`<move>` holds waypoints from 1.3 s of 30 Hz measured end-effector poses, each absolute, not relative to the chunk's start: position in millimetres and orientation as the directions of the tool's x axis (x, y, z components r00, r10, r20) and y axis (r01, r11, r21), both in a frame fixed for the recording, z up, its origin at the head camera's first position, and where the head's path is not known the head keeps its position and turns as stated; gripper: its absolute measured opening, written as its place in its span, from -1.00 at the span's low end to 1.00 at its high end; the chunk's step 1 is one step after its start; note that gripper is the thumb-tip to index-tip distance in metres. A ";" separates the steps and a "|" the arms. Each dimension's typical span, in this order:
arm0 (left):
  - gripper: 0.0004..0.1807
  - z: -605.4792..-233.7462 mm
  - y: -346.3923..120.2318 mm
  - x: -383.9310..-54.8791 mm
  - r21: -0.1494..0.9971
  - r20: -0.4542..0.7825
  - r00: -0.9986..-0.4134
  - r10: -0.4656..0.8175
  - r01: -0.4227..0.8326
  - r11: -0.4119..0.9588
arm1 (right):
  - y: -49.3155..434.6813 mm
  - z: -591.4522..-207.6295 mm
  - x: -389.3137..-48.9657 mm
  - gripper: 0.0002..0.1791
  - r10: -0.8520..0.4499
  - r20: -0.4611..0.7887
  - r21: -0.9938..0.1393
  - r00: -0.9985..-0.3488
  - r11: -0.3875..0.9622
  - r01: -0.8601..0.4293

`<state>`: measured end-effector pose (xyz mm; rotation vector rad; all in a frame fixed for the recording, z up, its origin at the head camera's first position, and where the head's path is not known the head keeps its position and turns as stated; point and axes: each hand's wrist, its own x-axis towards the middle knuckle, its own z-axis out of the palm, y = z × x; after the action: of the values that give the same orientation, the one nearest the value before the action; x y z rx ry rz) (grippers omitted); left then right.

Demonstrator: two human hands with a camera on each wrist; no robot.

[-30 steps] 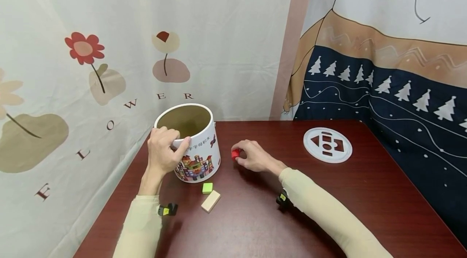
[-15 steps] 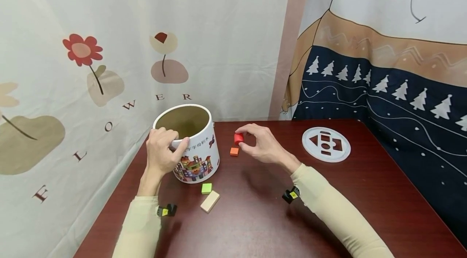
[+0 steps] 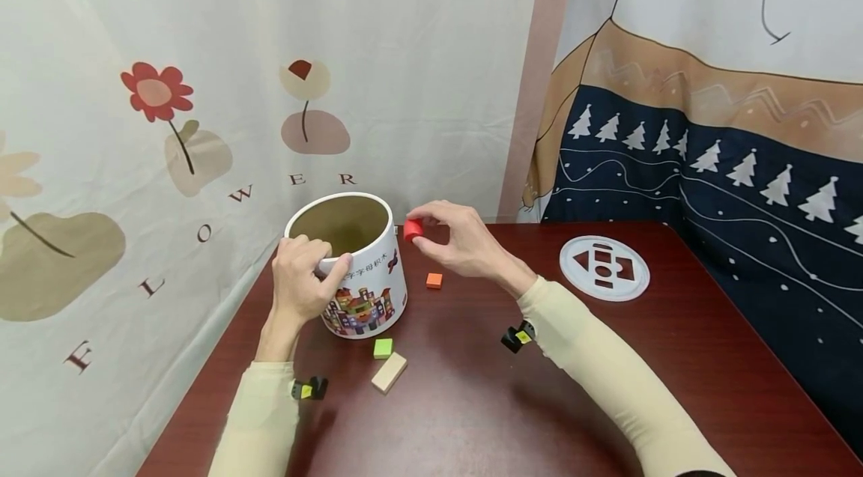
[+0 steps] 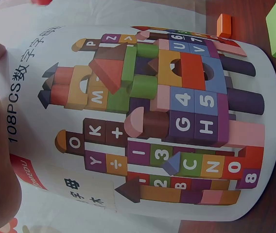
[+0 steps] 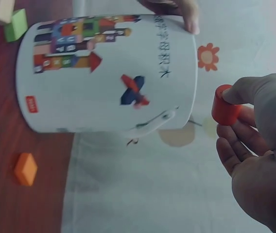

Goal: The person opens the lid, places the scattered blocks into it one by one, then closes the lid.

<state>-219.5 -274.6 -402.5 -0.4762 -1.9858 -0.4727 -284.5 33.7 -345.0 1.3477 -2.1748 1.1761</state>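
My left hand (image 3: 300, 278) grips the near rim of a white bucket (image 3: 364, 275), thumb outside and fingers over the edge. Printed blocks cover the bucket's side in the left wrist view. Between thumb and fingertips, my right hand (image 3: 461, 241) pinches a red cylinder block (image 3: 413, 230), held in the air just right of the bucket's rim. The right wrist view shows this red cylinder (image 5: 225, 106) upright against the thumb. An orange block (image 3: 434, 281) lies on the table below the right hand. Nearer me are a green block (image 3: 383, 348) and a plain wooden block (image 3: 389, 373).
A round white lid (image 3: 604, 268) with shaped cut-outs lies toward the right on the dark red table (image 3: 465, 417). Printed curtains (image 3: 431, 87) hang behind the table and along both sides. The bucket's handle (image 5: 152, 124) is folded against its side.
My right hand has lifted the red cylinder from the orange block, then carried it up and left toward the bucket. The orange block is now uncovered. My left hand stays on the rim.
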 end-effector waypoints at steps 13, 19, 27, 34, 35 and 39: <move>-0.49 -403.6 -275.4 -219.9 0.122 0.885 -0.444 0.139 0.509 0.852 | -22.9 -321.0 -299.3 -0.64 -0.636 0.575 -0.475 -0.515 0.253 -0.843; -0.49 -403.2 -273.9 -219.6 0.126 0.894 -0.429 0.130 0.520 0.845 | -44.9 -314.7 -306.6 -0.65 -0.676 0.491 -0.476 -0.549 0.319 -0.819; -0.48 -402.1 -274.3 -218.8 0.130 0.888 -0.441 0.128 0.509 0.851 | -59.3 -312.1 -312.8 -0.64 -0.706 0.408 -0.471 -0.579 0.381 -0.796; -0.48 -402.0 -274.3 -219.1 0.114 0.895 -0.424 0.136 0.513 0.851 | -62.2 -311.6 -312.8 -0.38 -0.721 0.395 -0.455 -0.569 0.385 -0.803; -0.48 -401.9 -274.4 -219.1 0.111 0.896 -0.423 0.137 0.512 0.852 | -62.1 -311.7 -312.6 -0.35 -0.722 0.393 -0.457 -0.569 0.384 -0.802; -0.47 -402.4 -274.6 -219.6 0.109 0.898 -0.417 0.138 0.516 0.850 | -60.9 -312.3 -311.8 -0.26 -0.728 0.382 -0.478 -0.570 0.372 -0.796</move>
<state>-219.6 -274.6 -402.4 -0.4813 -1.9828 -0.4554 -311.8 -60.9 -312.3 1.4006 -2.5123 0.9687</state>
